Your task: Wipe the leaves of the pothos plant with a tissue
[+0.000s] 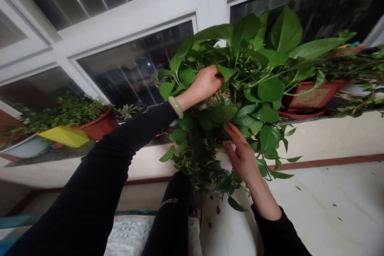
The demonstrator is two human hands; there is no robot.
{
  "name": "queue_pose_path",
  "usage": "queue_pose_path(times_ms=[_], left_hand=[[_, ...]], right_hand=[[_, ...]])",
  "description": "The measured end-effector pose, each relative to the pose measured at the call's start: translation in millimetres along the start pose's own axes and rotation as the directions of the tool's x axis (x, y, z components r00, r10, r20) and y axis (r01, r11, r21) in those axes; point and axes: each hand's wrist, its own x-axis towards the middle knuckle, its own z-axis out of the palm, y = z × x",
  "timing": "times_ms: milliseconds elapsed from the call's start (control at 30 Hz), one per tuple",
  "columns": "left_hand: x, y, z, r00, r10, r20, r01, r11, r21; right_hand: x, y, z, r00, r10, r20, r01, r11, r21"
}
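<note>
A large pothos plant (270, 88) with broad green leaves and trailing vines fills the middle of the head view. My left hand (207, 82), with a pale green bangle (176, 107) at the wrist, reaches into the top of the foliage. Its fingers are curled in among the stems, and a leaf hides whatever they grip. Lower down, my right hand (243, 156) has its fingers apart, the tips against the underside of a dark leaf (222, 113) at the front. The plant's own pot is mostly hidden by foliage.
A red pot (312, 96) on a saucer stands right of the pothos. Leftward on the ledge are a brown pot (100, 122), a yellow container (66, 135) and a white planter (27, 147). Window frames (129, 12) rise behind. Fallen leaf bits lie on the pale floor (330, 204).
</note>
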Motion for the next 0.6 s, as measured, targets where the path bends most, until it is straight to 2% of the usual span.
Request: queue_pose_path(times_ms=[100,167,233,267,333,400,467,600], left_hand=[[-19,13,-1,0.998,0.045,0.046,-0.046,0.999,0.025],[-31,24,2,0.981,0.081,0.177,-0.098,0.991,0.089],[-35,33,7,0.944,0.099,0.316,-0.158,0.973,0.167],[-35,35,9,0.932,0.092,0.350,-0.172,0.964,0.204],[-28,36,10,0.944,0.037,0.327,-0.134,0.951,0.279],[-17,31,7,0.970,-0.013,0.242,-0.073,0.938,0.339],[-8,23,0,0.983,-0.005,0.186,-0.064,0.928,0.368],[-1,7,-6,0.988,0.035,0.150,-0.088,0.926,0.366]], right_hand=[[0,2,0,1.000,0.009,0.004,-0.008,1.000,-0.010],[0,3,2,1.000,-0.003,-0.010,0.003,1.000,-0.019],[0,4,4,1.000,-0.012,-0.023,0.011,0.999,-0.030],[0,4,4,1.000,-0.009,-0.023,0.009,0.999,-0.032],[0,2,4,1.000,-0.002,-0.013,0.002,1.000,-0.027],[0,-1,1,1.000,0.005,0.004,-0.005,1.000,-0.014],[0,-4,-2,1.000,0.015,0.022,-0.015,1.000,-0.007],[0,-5,-4,0.999,0.031,0.027,-0.031,0.999,-0.015]])
